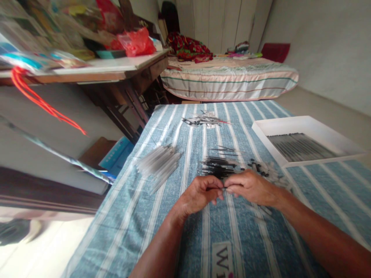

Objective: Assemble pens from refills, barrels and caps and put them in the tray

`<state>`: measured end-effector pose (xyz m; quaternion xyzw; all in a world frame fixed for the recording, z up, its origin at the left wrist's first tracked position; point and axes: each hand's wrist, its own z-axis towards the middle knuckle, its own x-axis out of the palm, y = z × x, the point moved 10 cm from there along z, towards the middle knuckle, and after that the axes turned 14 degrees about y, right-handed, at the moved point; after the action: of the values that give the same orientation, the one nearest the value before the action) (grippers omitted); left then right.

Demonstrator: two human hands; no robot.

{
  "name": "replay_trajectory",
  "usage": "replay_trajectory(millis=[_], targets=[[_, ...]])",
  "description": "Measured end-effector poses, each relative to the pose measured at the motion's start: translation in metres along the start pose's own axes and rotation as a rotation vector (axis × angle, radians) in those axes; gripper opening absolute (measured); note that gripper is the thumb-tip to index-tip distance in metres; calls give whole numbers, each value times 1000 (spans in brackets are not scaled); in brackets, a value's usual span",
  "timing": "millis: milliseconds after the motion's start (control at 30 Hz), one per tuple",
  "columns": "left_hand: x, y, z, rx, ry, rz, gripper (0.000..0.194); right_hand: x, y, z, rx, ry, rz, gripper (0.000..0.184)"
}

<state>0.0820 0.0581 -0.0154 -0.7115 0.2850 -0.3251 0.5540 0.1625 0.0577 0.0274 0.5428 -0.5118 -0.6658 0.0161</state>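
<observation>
My left hand [203,191] and my right hand [251,187] meet fingertip to fingertip over the cloth. Both are closed in a pinch around a tiny dark piece [225,188], mostly hidden by the fingers. Just beyond them lies a pile of thin black sticks [217,166] that look like pen parts. Small black and whitish caps [257,168] are scattered beside my right hand. To the left rests a bundle of translucent grey tubes [159,162], like pen barrels.
A white open box [333,133] at the right holds a row of dark pen-like sticks [300,146]. More thin parts [203,119] lie at the far end of the striped tablecloth [121,216]. A cluttered desk [101,73] stands left, a bed [232,81] behind.
</observation>
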Motion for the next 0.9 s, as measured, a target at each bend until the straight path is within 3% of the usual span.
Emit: replay_trajectory(millis=[200, 400, 567, 667, 800, 900], targets=[[-2, 1, 1, -3, -21, 45, 10, 15, -26, 2, 98, 7, 328, 20], [-8, -4, -2, 2, -94, 118, 6, 22, -34, 7, 123, 24, 398, 34], [-10, -6, -2, 1, -122, 109, 5, 20, -41, 6, 109, -30, 513, 18], [-11, -6, -2, -12, -125, 114, 5, 18, -37, 7, 86, -40, 461, 11], [-10, -6, -2, -7, -116, 125, 4, 16, -30, 8, 74, -13, 307, 32], [-9, -7, -2, 7, -116, 119, 5, 14, -30, 7, 79, -34, 317, 18]])
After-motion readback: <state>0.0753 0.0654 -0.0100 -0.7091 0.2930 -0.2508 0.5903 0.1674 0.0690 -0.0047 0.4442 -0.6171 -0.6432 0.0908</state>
